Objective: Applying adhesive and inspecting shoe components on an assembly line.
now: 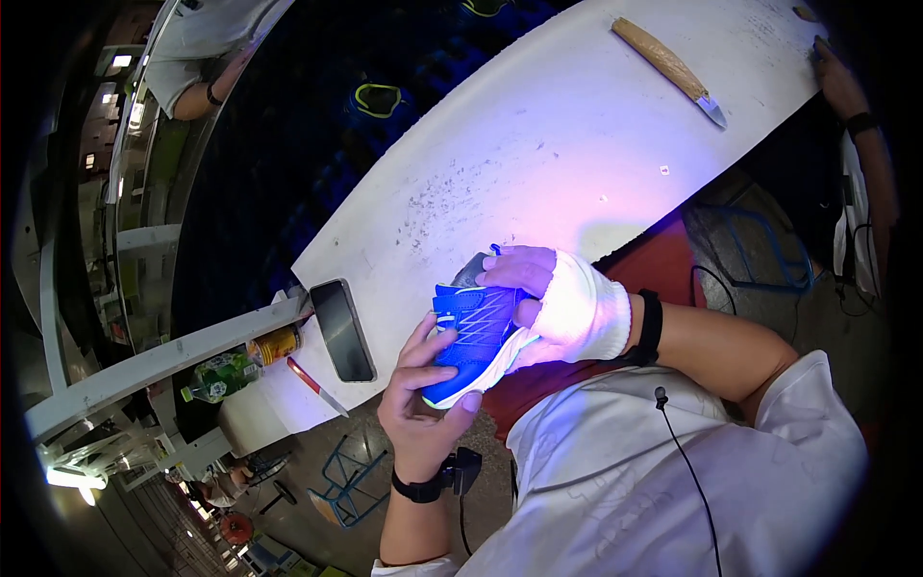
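A small blue shoe [471, 332] with a pale sole and light zigzag lines is held up in front of me, under violet light. My left hand [421, 396] is closed around its toe end, fingers on the upper and thumb by the sole. On my right hand [567, 298] is a white fingerless glove. Its fingers grip the shoe's collar end, by the grey lining, while the thumb presses the side near the sole. A black phone [342, 330] lies on the white table [461, 192], left of the shoe.
A red-handled knife [315, 385], a yellow can [275, 344] and a green bottle [221, 376] lie at the left. A wooden-handled knife [670, 67] is at the far right. More shoes [376, 100] sit on the dark belt. Another person's hand [840, 85] touches the table's right end.
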Demonstrator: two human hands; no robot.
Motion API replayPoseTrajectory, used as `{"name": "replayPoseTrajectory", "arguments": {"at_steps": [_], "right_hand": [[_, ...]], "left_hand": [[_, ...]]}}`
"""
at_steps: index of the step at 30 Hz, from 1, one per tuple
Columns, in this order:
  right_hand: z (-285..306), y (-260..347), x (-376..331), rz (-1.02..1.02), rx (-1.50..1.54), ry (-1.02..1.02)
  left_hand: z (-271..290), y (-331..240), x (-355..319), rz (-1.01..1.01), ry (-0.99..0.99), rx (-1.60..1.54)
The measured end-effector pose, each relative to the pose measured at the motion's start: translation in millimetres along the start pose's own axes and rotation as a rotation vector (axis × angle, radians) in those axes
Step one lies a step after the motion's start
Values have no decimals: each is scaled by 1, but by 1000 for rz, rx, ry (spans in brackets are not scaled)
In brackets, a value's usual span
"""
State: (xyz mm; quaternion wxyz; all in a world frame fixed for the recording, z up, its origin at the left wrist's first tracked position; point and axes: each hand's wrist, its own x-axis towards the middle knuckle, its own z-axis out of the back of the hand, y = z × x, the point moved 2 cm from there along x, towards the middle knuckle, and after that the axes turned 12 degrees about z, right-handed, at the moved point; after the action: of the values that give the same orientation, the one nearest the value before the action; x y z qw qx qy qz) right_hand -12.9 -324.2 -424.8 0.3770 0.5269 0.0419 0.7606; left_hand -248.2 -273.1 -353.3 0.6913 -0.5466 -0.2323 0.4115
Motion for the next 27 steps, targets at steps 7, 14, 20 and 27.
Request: {"name": "replayPoseTrajectory", "arguments": {"at_steps": [7, 14, 20, 27], "right_hand": [[-33, 6, -11, 83, -101, -74], [-40, 12, -24, 82, -169, -115], [2, 22, -39, -201, -42, -236], [86, 44, -2, -159, 208, 44]], "left_hand": [[-19, -18, 0, 395, -119, 332], [-36, -4, -5, 305, -234, 487], [-16, -43, 3, 37, 98, 251], [-97, 9, 3, -205, -10, 234]]}}
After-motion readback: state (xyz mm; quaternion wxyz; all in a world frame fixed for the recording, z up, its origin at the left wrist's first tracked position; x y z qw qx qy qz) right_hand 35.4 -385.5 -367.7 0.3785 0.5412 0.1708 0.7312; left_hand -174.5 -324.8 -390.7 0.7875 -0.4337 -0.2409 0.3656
